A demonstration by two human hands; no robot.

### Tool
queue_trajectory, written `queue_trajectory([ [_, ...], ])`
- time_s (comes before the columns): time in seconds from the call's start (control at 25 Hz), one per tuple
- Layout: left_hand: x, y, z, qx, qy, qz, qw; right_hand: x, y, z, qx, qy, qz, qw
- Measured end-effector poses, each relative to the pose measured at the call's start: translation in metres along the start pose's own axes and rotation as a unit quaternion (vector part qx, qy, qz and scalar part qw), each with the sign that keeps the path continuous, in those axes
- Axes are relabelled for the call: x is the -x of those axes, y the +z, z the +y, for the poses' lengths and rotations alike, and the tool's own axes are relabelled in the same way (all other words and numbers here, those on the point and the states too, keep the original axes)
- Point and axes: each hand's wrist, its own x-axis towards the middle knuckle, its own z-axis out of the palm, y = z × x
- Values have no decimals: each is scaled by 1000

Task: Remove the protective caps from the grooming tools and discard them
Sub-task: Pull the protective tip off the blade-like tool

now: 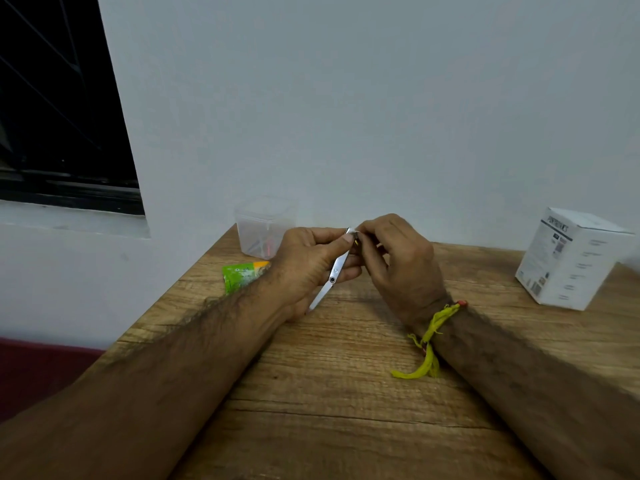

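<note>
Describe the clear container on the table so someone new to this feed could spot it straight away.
Start at the wooden table and follow its far edge to the left corner against the pale wall. The clear plastic container stands there, just beyond the left hand and behind the green packet. It is the only see-through item, squarish, with a few thin coloured things inside, unlike the opaque white box far right.

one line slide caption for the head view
Left hand holds a metal grooming tool while right hand pinches its tip.
</note>
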Motion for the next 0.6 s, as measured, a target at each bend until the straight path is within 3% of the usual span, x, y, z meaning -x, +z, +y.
queue_trajectory([
  [0.6,6,5,-9,23,22,-2,999,3,-6,1,-17,-4,-17,1000],
])
